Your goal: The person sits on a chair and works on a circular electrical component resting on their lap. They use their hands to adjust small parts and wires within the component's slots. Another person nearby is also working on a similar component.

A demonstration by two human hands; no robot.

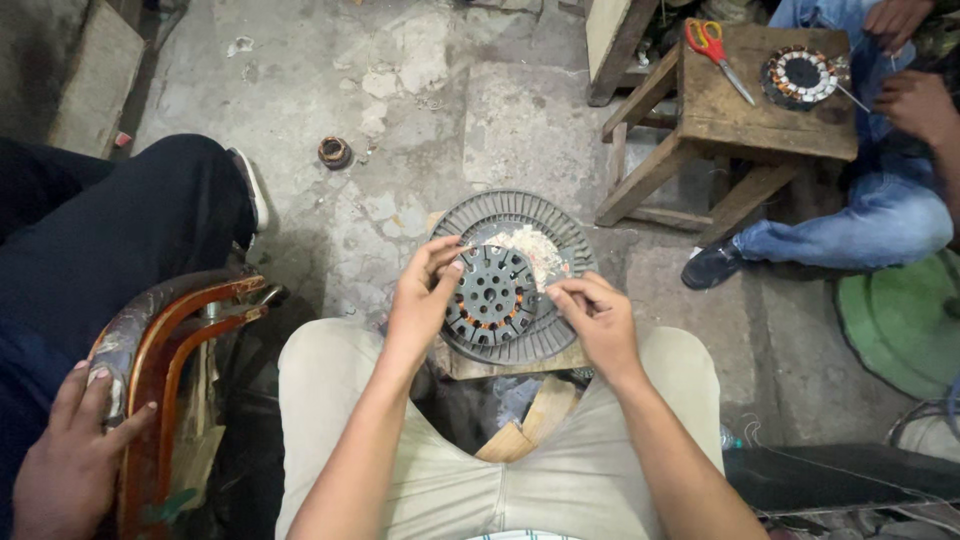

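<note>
A round grey motor stator (492,295) with slotted teeth and a ring of holes lies on a larger ribbed grey disc (470,215), which rests on a small wooden stand between my knees. My left hand (428,290) touches the stator's left rim, fingers bent over its top edge. At the stator's right edge my right hand (592,310) has its fingertips pinched together; I cannot tell whether anything is in them. A heap of pale paper scraps (532,245) lies on the disc behind the stator.
A wooden stool (760,115) at the back right carries red-handled scissors (712,45) and a wound stator (798,75), worked on by another person's hands (915,100). A third person's hand (70,450) rests on a chair arm at the left. A green disc (900,320) lies right.
</note>
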